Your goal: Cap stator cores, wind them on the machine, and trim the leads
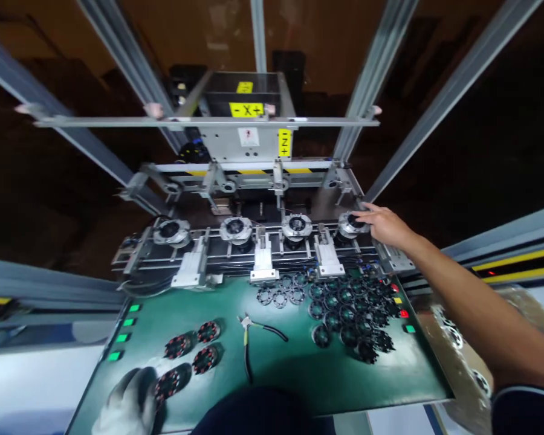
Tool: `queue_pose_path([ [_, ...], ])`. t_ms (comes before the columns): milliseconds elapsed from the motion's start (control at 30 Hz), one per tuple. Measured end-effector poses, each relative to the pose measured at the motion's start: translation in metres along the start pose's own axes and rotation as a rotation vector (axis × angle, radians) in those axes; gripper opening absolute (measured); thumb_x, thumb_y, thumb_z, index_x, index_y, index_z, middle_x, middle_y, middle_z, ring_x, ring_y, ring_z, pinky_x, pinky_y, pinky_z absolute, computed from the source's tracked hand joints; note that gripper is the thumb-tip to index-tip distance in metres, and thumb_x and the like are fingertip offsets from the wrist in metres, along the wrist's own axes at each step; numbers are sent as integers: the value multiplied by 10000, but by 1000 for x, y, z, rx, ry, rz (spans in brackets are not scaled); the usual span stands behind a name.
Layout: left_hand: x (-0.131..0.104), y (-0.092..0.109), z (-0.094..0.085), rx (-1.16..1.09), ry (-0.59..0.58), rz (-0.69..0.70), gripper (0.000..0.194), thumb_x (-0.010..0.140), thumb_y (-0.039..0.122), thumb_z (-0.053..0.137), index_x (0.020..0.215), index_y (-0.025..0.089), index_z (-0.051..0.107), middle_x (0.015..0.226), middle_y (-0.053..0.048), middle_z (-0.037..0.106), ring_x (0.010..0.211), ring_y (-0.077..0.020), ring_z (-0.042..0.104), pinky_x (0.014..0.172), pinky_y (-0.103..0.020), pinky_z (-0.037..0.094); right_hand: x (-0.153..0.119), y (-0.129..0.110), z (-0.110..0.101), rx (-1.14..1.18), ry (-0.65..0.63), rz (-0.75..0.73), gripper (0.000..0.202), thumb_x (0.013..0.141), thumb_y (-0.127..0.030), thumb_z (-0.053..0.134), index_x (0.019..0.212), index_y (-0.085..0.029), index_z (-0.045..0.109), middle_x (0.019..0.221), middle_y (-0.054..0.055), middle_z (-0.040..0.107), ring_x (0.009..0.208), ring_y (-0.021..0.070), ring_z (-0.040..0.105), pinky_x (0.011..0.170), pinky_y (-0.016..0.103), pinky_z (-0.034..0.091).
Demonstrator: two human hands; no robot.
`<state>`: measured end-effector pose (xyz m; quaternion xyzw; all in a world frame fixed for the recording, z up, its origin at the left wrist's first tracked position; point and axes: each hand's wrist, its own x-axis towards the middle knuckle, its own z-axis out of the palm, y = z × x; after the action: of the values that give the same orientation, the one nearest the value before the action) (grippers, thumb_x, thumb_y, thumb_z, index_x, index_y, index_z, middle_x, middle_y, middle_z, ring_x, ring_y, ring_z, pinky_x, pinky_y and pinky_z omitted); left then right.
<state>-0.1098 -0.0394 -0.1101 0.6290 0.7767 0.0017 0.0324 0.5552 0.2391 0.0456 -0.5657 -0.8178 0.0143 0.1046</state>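
- Head view: we see our left hand (126, 403) in a pale glove, its fingers bent at the nearest red-and-black ring (167, 385); we cannot tell whether its grip is closed on that ring.
- Our right hand (383, 225) reaches to the rightmost round holder (351, 225) — fingers extended and spread, tips at the holder, the grip open rather than wrapped around it.
- Three more round holders (236, 228) stand in a row to the left of that one, with pale blocks (263, 263) in front of the row.
- The green surface (294, 377) carries three other red-and-black rings (208, 331), just beyond and to the right of the ring at our left hand.
- Pliers (246, 339) lie near the middle, handles spread apart.
- To their right we see many black rings (346, 314) crowded together — some overlapping — beside a small group of thinner rings (280, 298).
- Green buttons (124, 338) line the left edge; red, yellow and green ones sit along the right.
- Behind the holders, a metal plate (226, 144) bears yellow labels (246, 110).
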Motion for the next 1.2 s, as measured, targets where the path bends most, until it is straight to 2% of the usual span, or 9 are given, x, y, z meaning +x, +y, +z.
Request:
queue_pose_path([
  [133,-3,7,-4,-20,10,-50,498,966,426,362,1250,140,654,1363,-193,633,1143,-362,653,907,-485,552,28,-40,-4,-56,61,-57,651,767,-15,509,1370,-203,664,1489,41,559,1434,443,446,1069,702,463],
  [233,-5,12,-6,-60,27,-53,497,978,421,374,1247,122,665,1351,-197,638,1151,-360,644,919,-481,545,28,-66,-3,-93,79,-68,677,776,-19,515,1426,-183,614,1499,86,543,1397,491,468,1016,736,478],
  [367,-7,16,-6,-84,68,-47,495,985,437,378,1230,120,668,1341,-199,635,1161,-347,630,959,-477,523,18,-91,4,-106,48,-132,691,772,24,467,1424,-156,606,1486,116,558,1412,386,499,1069,612,516],
  [500,-7,18,-6,-67,109,-24,489,989,438,383,1211,117,677,1311,-192,650,1143,-334,633,956,-459,519,31,-112,23,-95,-32,-255,762,711,55,461,1425,-174,598,1533,73,513,1500,293,394,1136,524,482],
  [633,-10,17,-5,-71,152,-1,481,996,428,393,1200,106,685,1297,-203,653,1129,-348,634,930,-472,526,44,-119,34,-98,-45,-294,744,658,49,481,1335,-193,673,1487,91,557,1468,343,434,1102,590,483],
  [767,-13,16,0,-107,178,-18,445,985,430,443,1195,121,685,1313,-196,646,1166,-352,620,944,-478,522,58,-131,26,-111,-5,-318,631,697,43,465,1236,-151,732,1358,149,657,1369,391,547,1005,610,539],
  [867,-14,15,3,-141,192,-5,414,978,418,481,1189,125,684,1305,-190,649,1190,-348,609,979,-482,511,83,-166,27,-112,27,-377,654,751,35,459,1344,-147,666,1450,148,587,1451,365,457,1079,603,485],
  [1000,-18,15,5,-178,227,21,368,985,392,502,1198,137,661,1312,-168,645,1228,-331,592,1033,-479,491,121,-224,50,-94,-31,-484,739,725,39,474,1430,-150,590,1549,110,490,1517,305,362,1146,548,430],
  [1200,-25,15,14,-210,310,14,326,961,382,559,1175,155,655,1287,-158,662,1216,-319,588,1036,-460,494,139,-246,59,-86,-125,-500,652,642,26,514,1255,-82,708,1420,172,613,1408,391,499,1059,595,458],
])
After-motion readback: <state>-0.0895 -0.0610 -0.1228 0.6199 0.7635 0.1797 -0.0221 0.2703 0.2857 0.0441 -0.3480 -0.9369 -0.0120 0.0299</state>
